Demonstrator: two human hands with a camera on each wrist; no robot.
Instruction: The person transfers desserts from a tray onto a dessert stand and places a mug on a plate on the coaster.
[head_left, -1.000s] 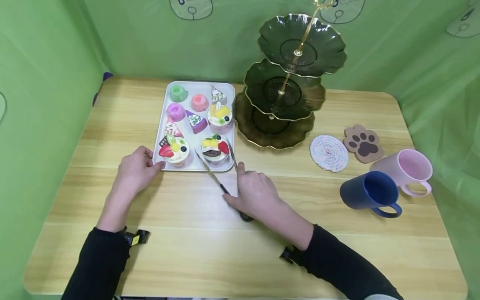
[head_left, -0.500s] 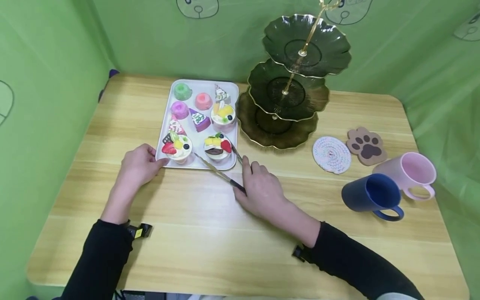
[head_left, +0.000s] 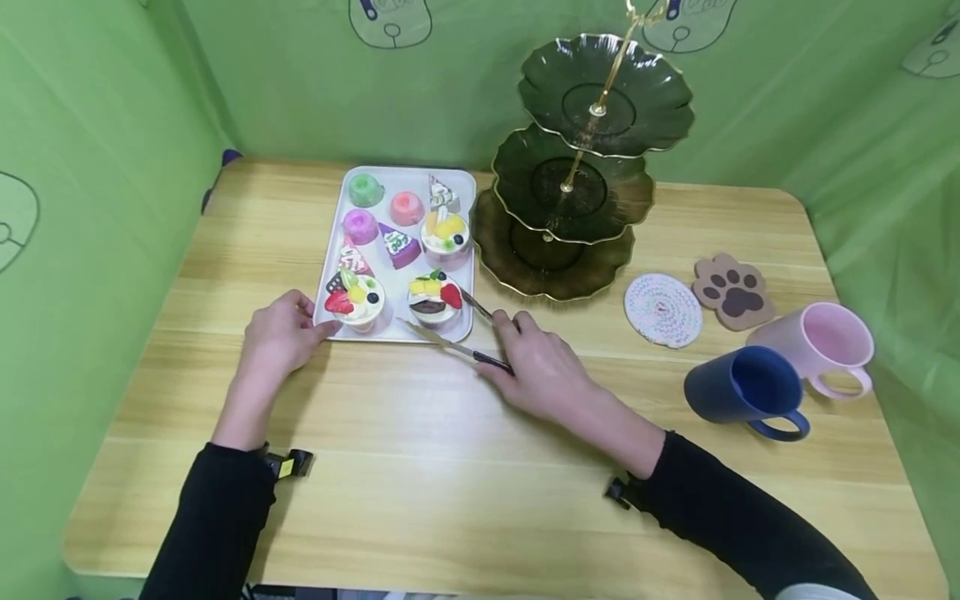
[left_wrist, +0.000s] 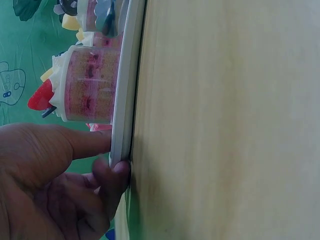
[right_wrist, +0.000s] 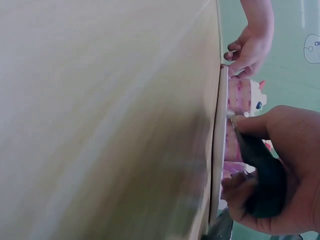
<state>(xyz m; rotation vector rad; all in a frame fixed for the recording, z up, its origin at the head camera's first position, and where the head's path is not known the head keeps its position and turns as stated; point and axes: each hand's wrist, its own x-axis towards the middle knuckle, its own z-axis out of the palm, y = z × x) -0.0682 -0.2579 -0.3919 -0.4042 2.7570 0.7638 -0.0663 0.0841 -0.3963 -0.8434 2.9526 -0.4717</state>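
My left hand (head_left: 285, 333) pinches the front left corner of a white tray (head_left: 395, 292), thumb on top and fingers below the rim in the left wrist view. My right hand (head_left: 540, 367) grips black-handled tongs (head_left: 442, 340). Their two arms are spread on either side of a fruit-topped cake cup (head_left: 435, 307) at the tray's front right; whether they touch it I cannot tell. Another cake cup (head_left: 362, 310) stands near my left hand, and a third cup (head_left: 446, 237) behind. Several small cakes share the tray, including a purple cake slice (head_left: 399, 247) and a green ring cake (head_left: 365, 191).
A dark three-tier plate stand (head_left: 555, 267) with gold edges rises right of the tray. Farther right lie a round woven coaster (head_left: 663, 310) and a brown paw-shaped coaster (head_left: 733, 292). A blue mug (head_left: 712, 387) and a pink mug (head_left: 780, 333) lie tipped on their sides there.
My right hand has moved to the right and slightly forward with the tongs, so their arms lie more sideways around the front right cup. The left hand keeps its hold on the tray corner.
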